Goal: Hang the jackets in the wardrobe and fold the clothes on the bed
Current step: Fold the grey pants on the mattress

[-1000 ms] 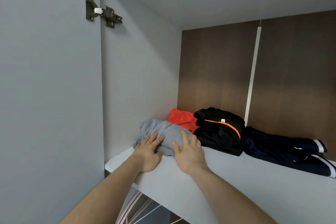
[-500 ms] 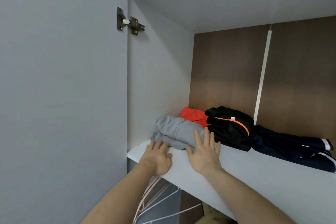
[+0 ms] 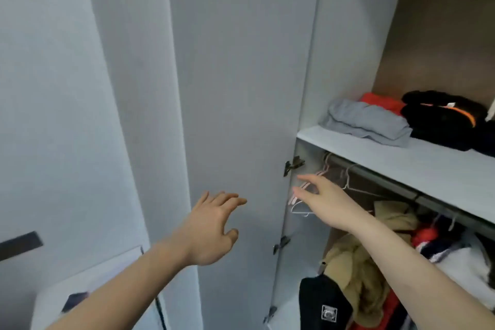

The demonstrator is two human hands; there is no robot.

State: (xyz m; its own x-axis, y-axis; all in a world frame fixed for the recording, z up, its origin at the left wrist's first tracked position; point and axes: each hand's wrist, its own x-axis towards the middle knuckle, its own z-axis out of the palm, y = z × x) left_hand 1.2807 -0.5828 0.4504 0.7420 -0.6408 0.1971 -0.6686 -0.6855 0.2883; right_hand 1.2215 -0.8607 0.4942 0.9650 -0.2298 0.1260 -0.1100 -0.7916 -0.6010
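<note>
Both bare forearms reach forward and up from the bottom of the view, and both hands are empty. The left hand (image 3: 211, 228) hangs in front of the open wardrobe door (image 3: 241, 88), palm away, fingers spread and loosely curled, thumb tucked below; whether the fingertips touch the panel cannot be told. The right hand (image 3: 325, 202) stretches flat, fingers extended toward the door's hinged edge, released and holding nothing. Just beyond its fingertips hang bare wire hangers (image 3: 308, 195) on the rail (image 3: 388, 182). Below and to the right of that wrist, a tan jacket (image 3: 356, 270) and other garments hang. Above the right hand, on the shelf (image 3: 401, 158), lie the folded grey garment (image 3: 367, 122), an orange one (image 3: 383, 102) and a black one (image 3: 442, 118).
</note>
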